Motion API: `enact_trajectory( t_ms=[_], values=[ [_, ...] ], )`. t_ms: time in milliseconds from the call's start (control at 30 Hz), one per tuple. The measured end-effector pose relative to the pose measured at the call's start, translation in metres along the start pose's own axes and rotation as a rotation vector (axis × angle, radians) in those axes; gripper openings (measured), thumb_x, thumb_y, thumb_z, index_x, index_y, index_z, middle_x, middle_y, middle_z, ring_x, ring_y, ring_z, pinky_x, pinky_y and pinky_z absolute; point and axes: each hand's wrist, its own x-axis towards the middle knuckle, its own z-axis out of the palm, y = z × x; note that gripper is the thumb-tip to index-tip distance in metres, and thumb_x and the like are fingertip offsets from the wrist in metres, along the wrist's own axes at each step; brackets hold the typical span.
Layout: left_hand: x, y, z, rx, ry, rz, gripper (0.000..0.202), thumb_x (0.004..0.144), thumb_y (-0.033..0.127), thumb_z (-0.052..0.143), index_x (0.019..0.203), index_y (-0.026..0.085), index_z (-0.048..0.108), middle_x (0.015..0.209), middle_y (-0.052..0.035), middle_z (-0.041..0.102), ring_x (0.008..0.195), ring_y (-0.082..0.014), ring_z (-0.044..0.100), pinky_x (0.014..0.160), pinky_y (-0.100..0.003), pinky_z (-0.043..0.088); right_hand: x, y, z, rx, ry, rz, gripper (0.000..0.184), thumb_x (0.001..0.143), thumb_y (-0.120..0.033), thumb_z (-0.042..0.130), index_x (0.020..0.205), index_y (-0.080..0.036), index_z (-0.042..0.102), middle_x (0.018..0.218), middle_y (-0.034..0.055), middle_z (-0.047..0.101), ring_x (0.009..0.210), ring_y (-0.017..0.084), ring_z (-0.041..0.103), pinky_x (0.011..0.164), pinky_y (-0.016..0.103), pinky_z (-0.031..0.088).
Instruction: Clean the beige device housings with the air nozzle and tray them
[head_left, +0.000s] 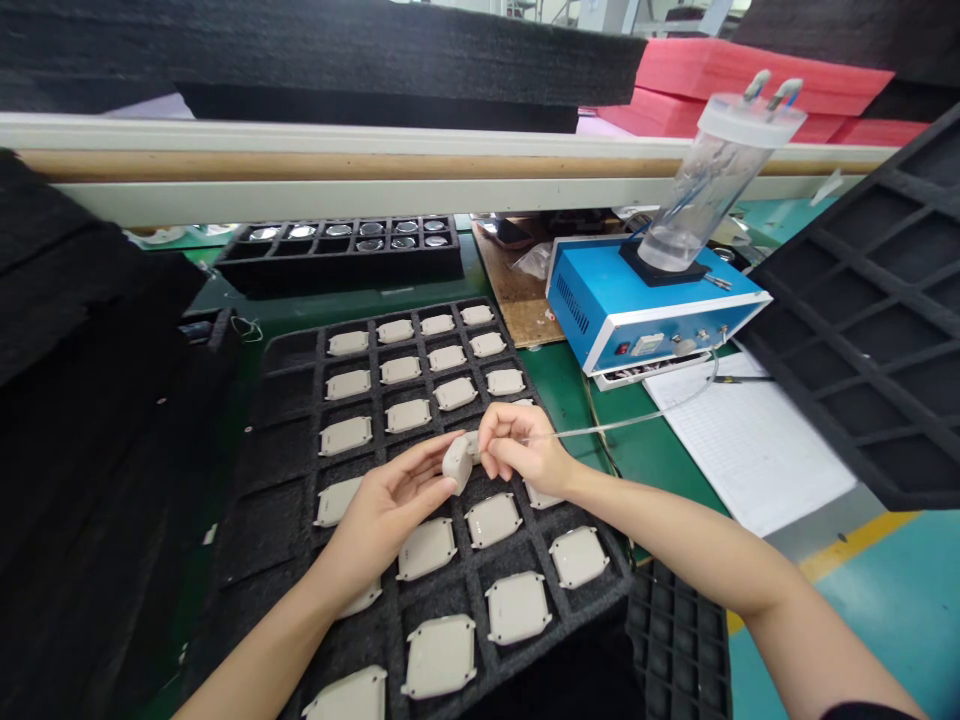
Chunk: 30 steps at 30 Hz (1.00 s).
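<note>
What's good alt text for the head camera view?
The left hand holds a beige part above a black foam tray of matching parts, while the right hand pinches a clear tube at it. The tube runs toward a blue machine topped by a clear cylinder.

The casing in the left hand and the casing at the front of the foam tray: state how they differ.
The held beige casing is up in the left hand, tilted on edge, while the front casing lies flat in a cell of the black foam tray. The held casing has the end of a clear tube at it, pinched by the right hand; the front casing has no tube. Both are pale beige with rounded corners.
</note>
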Motion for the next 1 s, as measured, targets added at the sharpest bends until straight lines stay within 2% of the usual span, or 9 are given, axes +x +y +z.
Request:
enact_trajectory(
  t_ms=[467, 733, 800, 900, 1000],
  values=[
    [0.000, -0.002, -0.002, -0.007, -0.002, 0.001, 0.044, 0.076, 0.033, 0.068, 0.118, 0.023, 0.058, 0.130, -0.0030, 0.057, 0.119, -0.0220, 0.052, 0.105, -0.032, 0.039, 0.000, 0.001, 0.000, -0.008, 0.001, 0.002, 0.007, 0.063, -0.013, 0.046, 0.067, -0.015, 0.051, 0.045, -0.0055, 0.054, 0.034, 0.005, 0.041, 0.036, 0.016, 0.030],
    [0.002, 0.000, 0.002, -0.080, -0.001, 0.020, 0.044, 0.076, 0.026, 0.068, 0.117, 0.017, 0.058, 0.126, -0.0069, 0.060, 0.115, -0.0221, 0.055, 0.103, -0.033, 0.040, -0.001, 0.003, -0.001, -0.032, 0.004, -0.009, 0.005, 0.064, -0.014, 0.049, 0.066, -0.015, 0.053, 0.045, -0.0047, 0.055, 0.033, 0.005, 0.042, 0.035, 0.017, 0.031],
    [0.001, 0.000, 0.005, -0.114, 0.010, 0.029, 0.044, 0.075, 0.024, 0.069, 0.116, 0.016, 0.059, 0.122, -0.0075, 0.062, 0.114, -0.0227, 0.056, 0.101, -0.034, 0.041, 0.000, 0.003, -0.005, -0.008, 0.064, -0.027, 0.004, 0.065, -0.015, 0.051, 0.066, -0.015, 0.055, 0.045, -0.0037, 0.056, 0.033, 0.006, 0.041, 0.035, 0.017, 0.031],
    [-0.003, 0.003, 0.005, -0.223, 0.062, 0.020, 0.042, 0.075, 0.026, 0.068, 0.115, 0.015, 0.061, 0.113, -0.0081, 0.067, 0.108, -0.0232, 0.060, 0.097, -0.035, 0.044, 0.005, 0.003, -0.011, 0.093, 0.253, -0.046, 0.003, 0.064, -0.015, 0.053, 0.062, -0.016, 0.054, 0.042, -0.0035, 0.055, 0.032, 0.006, 0.039, 0.034, 0.018, 0.028],
    [-0.018, 0.012, -0.008, -0.352, 0.078, -0.036, 0.034, 0.079, 0.032, 0.063, 0.105, 0.010, 0.065, 0.099, -0.0112, 0.070, 0.093, -0.0223, 0.065, 0.085, -0.034, 0.051, 0.009, 0.001, -0.012, 0.152, 0.303, -0.020, 0.003, 0.062, -0.014, 0.053, 0.060, -0.016, 0.053, 0.041, -0.0031, 0.053, 0.032, 0.008, 0.039, 0.034, 0.019, 0.028]
  ],
)
